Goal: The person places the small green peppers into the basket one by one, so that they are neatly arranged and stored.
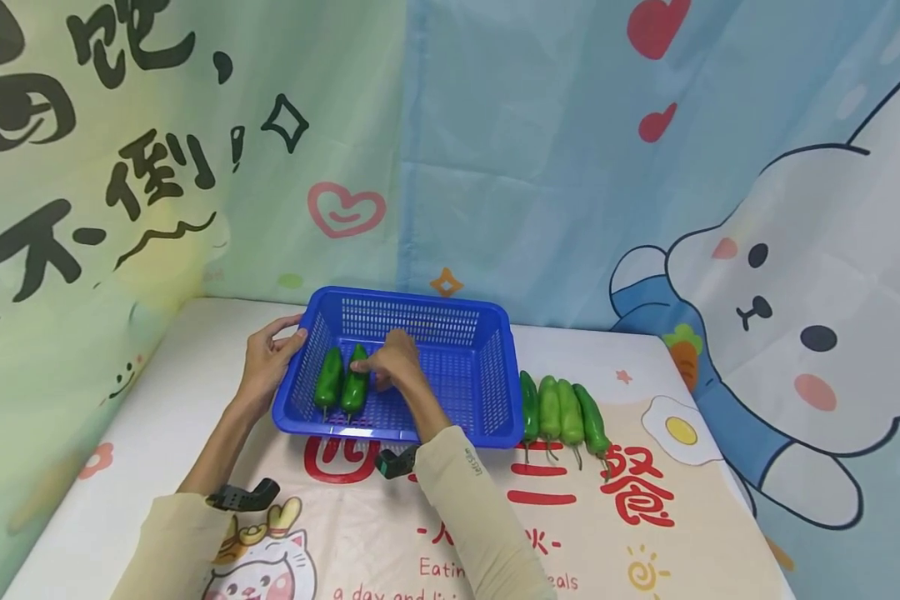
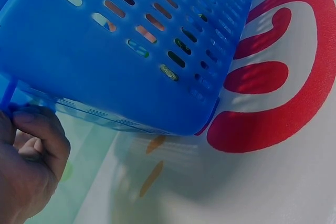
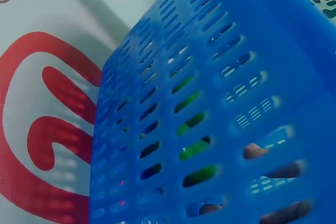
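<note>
A blue plastic basket (image 1: 450, 392) with slotted walls sits on the table. My left hand (image 1: 270, 358) grips its left rim, thumb and fingers curled at the edge; the left wrist view also shows this hand (image 2: 34, 156) at the rim. Inside lie two green peppers side by side, the left pepper (image 1: 329, 379) and the right pepper (image 1: 355, 390), stems toward me. My right hand (image 1: 399, 360) reaches in over the front rim, one extended digit touching the right pepper. Through the slots in the right wrist view, green pepper (image 3: 197, 148) and parts of the fingers (image 3: 255, 151) show.
Several more green peppers (image 1: 570, 412) lie in a row on the table just right of the basket, stems toward me. A printed cloth (image 1: 390, 517) covers the table. Behind the basket hangs a printed curtain (image 1: 480, 167).
</note>
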Tool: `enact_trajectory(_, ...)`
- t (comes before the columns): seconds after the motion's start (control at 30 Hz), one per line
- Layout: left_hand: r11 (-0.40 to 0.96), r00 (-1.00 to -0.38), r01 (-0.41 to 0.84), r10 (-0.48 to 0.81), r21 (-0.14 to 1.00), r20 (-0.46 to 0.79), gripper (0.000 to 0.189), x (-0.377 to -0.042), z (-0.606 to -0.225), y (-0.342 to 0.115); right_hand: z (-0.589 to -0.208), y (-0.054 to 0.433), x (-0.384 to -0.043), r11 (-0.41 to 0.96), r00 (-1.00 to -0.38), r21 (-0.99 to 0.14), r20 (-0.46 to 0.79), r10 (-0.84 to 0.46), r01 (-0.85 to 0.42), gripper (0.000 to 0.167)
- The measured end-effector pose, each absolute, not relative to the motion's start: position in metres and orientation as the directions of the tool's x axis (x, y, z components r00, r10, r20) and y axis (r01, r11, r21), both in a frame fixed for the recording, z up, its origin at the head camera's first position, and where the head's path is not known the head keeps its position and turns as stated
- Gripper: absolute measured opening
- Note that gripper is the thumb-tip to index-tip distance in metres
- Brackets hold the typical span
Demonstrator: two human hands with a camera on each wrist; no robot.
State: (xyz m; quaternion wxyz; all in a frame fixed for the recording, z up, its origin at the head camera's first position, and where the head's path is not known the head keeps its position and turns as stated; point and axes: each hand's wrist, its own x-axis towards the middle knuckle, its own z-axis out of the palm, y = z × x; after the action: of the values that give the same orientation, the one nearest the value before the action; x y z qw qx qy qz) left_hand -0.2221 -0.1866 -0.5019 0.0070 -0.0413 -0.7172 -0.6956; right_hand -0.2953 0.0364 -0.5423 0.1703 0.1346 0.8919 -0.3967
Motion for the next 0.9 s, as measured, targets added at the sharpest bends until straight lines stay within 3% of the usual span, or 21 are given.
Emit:
enact_trajectory(0.27, 0.039, -0.997, 0.058, 0.044, 0.998, 0.057, 0.052, -0.221, -0.503, -0.187, -0.459, 0.043, -0.238, 0.570, -0.909, -0.726, -0.406, 0.097, 0.385, 0.076)
enact_trajectory(0.47, 0.035, -0.997, 0.057, 0.046, 0.998, 0.055, 0.052, -0.221, -0.503, -0.188, -0.434, 0.058, -0.221, 0.592, -0.934, -0.736, -0.348, 0.085, 0.328, 0.078)
enact_trajectory(0.6, 0.030, -0.998, 0.056, 0.041, 0.998, 0.055, 0.052, -0.221, -0.503, -0.190, -0.425, 0.069, -0.219, 0.597, -0.941, -0.740, -0.329, 0.079, 0.309, 0.067)
enact_trajectory(0.73, 0.021, -0.997, 0.065, 0.044, 0.998, 0.064, 0.051, -0.222, -0.503, -0.190, -0.416, 0.079, -0.217, 0.580, -0.951, -0.762, -0.302, 0.074, 0.287, 0.041)
enact_trajectory(0.9, 0.019, -0.997, 0.064, 0.053, 0.998, 0.063, 0.051, -0.222, -0.503, -0.188, -0.407, 0.099, -0.209, 0.534, -0.951, -0.799, -0.306, 0.032, 0.275, 0.040)
